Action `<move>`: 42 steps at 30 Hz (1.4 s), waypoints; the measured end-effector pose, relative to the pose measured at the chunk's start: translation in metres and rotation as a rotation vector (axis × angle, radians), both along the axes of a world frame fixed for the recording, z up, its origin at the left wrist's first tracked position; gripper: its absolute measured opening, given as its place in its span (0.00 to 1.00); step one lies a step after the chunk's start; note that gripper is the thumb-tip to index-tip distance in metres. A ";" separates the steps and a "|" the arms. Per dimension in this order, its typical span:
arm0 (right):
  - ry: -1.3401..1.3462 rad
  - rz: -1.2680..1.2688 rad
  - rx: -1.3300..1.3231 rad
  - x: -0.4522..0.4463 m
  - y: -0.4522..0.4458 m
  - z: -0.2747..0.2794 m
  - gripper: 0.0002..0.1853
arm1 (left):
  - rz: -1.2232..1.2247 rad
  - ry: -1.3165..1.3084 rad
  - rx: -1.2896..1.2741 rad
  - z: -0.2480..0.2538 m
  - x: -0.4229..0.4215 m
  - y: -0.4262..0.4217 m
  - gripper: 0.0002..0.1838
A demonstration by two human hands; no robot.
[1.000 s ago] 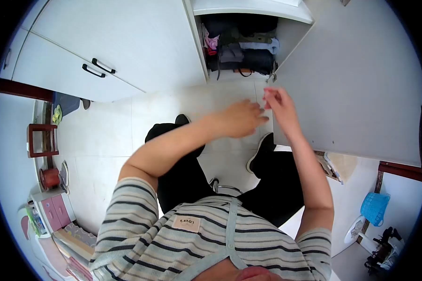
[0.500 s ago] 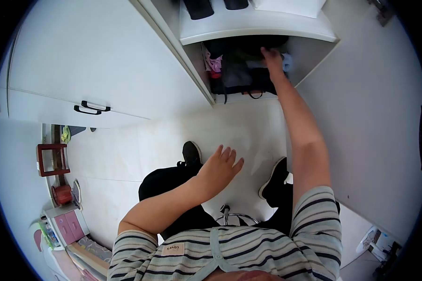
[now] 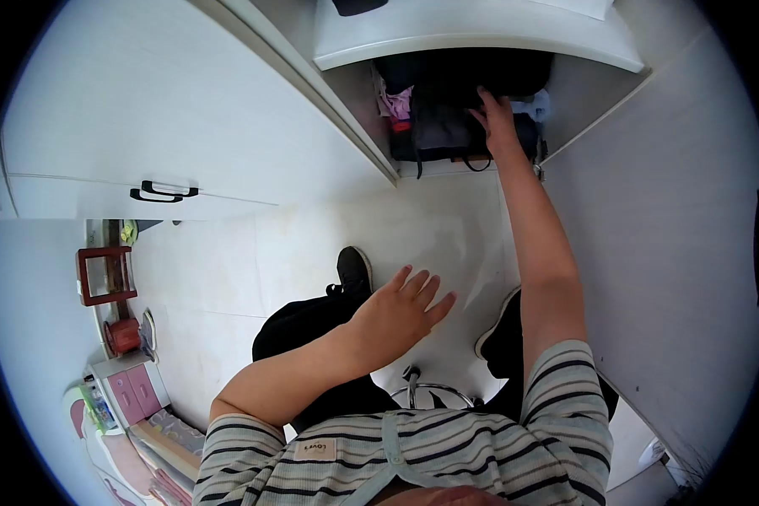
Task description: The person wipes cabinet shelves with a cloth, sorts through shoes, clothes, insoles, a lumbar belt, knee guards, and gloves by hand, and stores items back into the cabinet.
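My right hand (image 3: 497,122) reaches into the low compartment of a white cabinet. Its fingers are on the lower front edge of a bulky black bag (image 3: 514,72), thumb below and a fingertip above; the grip is partly lost in the dark. Beneath lies a dark grey bag (image 3: 443,128) with straps hanging over the front. A pink cloth (image 3: 396,103) is at the compartment's left, and a pale blue item (image 3: 535,104) at its right. My left hand (image 3: 401,319) hovers over my lap, fingers spread, holding nothing.
A white shelf (image 3: 472,42) roofs the compartment. The opened door (image 3: 649,211) stands along my right; closed cupboard doors with black handles (image 3: 164,192) are on the left. A chair's metal base (image 3: 413,384) shows between my legs. A pink drawer unit (image 3: 135,395) stands at lower left.
The black bag shows more and bulges further toward the opening, with my right hand at its edge. My left hand stays over my lap. The view has shifted slightly.
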State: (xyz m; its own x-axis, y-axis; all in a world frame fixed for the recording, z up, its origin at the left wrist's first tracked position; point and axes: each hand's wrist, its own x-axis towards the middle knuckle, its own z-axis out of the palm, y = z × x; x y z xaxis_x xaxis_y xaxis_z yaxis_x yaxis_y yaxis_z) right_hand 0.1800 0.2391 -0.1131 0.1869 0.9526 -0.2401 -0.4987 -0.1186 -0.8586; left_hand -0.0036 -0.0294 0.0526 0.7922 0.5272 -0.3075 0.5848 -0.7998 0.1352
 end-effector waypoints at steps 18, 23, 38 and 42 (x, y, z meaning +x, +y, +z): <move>0.341 -0.074 -0.175 -0.010 0.041 -0.018 0.42 | 0.144 -0.031 -0.087 0.008 -0.015 0.014 0.30; 0.253 -0.046 -0.240 -0.005 0.031 -0.032 0.39 | 0.131 -0.023 -0.091 0.010 -0.014 0.015 0.30; -0.287 -0.239 0.015 -0.004 -0.067 -0.115 0.37 | 0.063 -0.016 -0.023 0.003 -0.005 0.014 0.29; -0.429 -0.159 -0.039 -0.021 -0.235 -0.119 0.20 | 0.024 -0.101 -0.063 0.006 0.002 0.013 0.29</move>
